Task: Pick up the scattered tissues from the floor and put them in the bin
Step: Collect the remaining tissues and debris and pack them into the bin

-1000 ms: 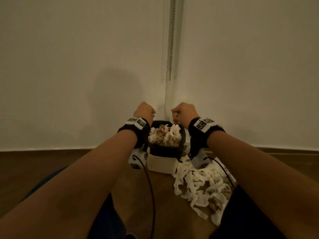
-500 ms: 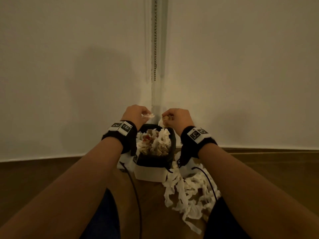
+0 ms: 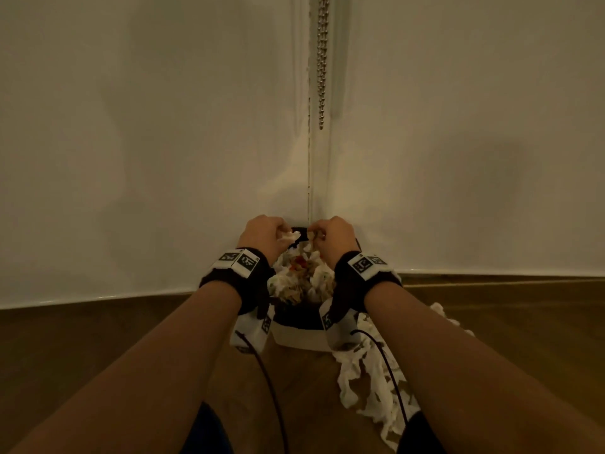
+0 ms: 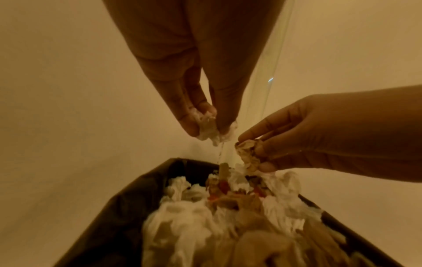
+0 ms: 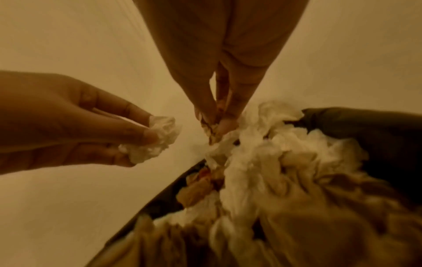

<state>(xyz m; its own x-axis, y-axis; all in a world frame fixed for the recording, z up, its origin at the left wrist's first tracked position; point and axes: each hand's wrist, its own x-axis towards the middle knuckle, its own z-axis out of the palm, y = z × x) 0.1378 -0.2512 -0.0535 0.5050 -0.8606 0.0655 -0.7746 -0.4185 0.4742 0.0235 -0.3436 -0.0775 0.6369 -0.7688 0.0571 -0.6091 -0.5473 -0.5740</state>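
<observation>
The left hand [image 4: 203, 115] pinches a white tissue wad [image 4: 211, 130] and the right hand [image 4: 303, 133] a stained wad [image 4: 247, 155], both above the full bin [image 3: 294, 332]. Floor tissues [image 3: 370, 388] lie beside it: light, soft, tearable; fingertip pinches on bunched folds suit them.

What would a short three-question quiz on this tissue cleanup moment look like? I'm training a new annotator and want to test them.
1. True or false: the left hand pinches a white tissue wad.
2. Where does the loose tissue pile lie: A) left of the bin, B) right of it?
3. Fill in: the right hand holds a crumpled piece above the ___.

Key: 1 true; 2 B; 3 bin.
</observation>
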